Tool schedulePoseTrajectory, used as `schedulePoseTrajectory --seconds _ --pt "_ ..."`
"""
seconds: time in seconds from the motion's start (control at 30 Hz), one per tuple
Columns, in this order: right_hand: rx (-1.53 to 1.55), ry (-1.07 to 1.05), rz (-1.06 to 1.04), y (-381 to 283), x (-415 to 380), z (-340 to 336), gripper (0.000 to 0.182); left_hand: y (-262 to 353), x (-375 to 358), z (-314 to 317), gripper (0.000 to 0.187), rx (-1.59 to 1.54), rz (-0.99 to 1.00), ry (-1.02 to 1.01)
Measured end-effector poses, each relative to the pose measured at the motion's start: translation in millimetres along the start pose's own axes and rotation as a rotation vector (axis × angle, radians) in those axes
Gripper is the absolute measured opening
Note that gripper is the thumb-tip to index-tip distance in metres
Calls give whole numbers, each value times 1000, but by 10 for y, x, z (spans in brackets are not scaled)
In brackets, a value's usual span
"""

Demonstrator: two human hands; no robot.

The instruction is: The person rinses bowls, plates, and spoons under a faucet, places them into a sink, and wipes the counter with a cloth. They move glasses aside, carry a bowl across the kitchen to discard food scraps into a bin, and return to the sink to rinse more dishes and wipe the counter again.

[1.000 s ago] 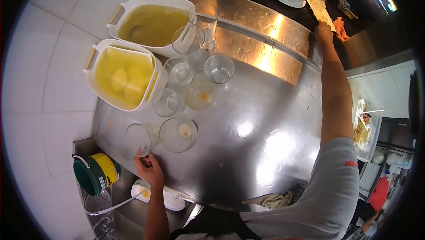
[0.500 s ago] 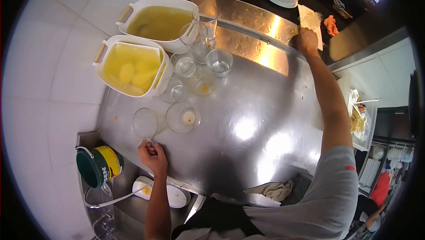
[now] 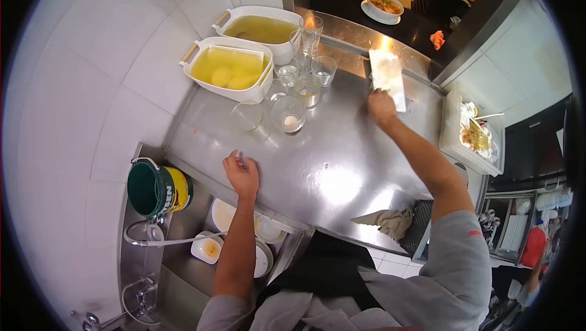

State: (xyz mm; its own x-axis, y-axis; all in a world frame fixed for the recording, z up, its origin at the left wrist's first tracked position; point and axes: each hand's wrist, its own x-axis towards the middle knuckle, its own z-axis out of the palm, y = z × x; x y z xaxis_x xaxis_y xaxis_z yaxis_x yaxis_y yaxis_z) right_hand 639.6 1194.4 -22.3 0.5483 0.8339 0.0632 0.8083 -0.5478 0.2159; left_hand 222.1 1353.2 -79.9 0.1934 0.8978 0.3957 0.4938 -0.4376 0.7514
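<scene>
My right hand (image 3: pixel 382 107) grips the near end of a long white rectangular plate (image 3: pixel 388 78), held over the far side of the steel counter (image 3: pixel 293 172). Its surface looks pale and glossy, and my fingertips are partly hidden. Near the counter's front left edge, my left hand (image 3: pixel 242 175) is loosely bent, fingers and thumb apart, with nothing visible in it. Just beyond it stand an empty-looking glass (image 3: pixel 249 116) and another glass (image 3: pixel 288 114) with a pale round spot at its bottom. Several more glasses (image 3: pixel 308 91) are grouped behind these.
Two white tubs (image 3: pixel 229 65) of yellowish liquid stand at the back left. A green bucket (image 3: pixel 146 187) and dishes (image 3: pixel 207 248) are in the sink (image 3: pixel 183 294). A waste-filled bin (image 3: pixel 473 133) stands right; a soup bowl (image 3: pixel 384 4) rests on the dark ledge. A cloth (image 3: pixel 394 222) lies in front.
My right hand has brought the white plate from the dark ledge back over the steel counter, toward me. My left hand's fingers have loosened a little. The camera view has shifted.
</scene>
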Motion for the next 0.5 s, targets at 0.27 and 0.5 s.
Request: schedulePoseTrajectory --seconds 0.27,0.5 --pt "265 -293 -55 -600 -687 -540 50 182 -648 -90 19 -455 -119 -165" --pt "421 -41 -258 -339 -762 -228 47 1298 -880 893 29 -360 -144 -655"
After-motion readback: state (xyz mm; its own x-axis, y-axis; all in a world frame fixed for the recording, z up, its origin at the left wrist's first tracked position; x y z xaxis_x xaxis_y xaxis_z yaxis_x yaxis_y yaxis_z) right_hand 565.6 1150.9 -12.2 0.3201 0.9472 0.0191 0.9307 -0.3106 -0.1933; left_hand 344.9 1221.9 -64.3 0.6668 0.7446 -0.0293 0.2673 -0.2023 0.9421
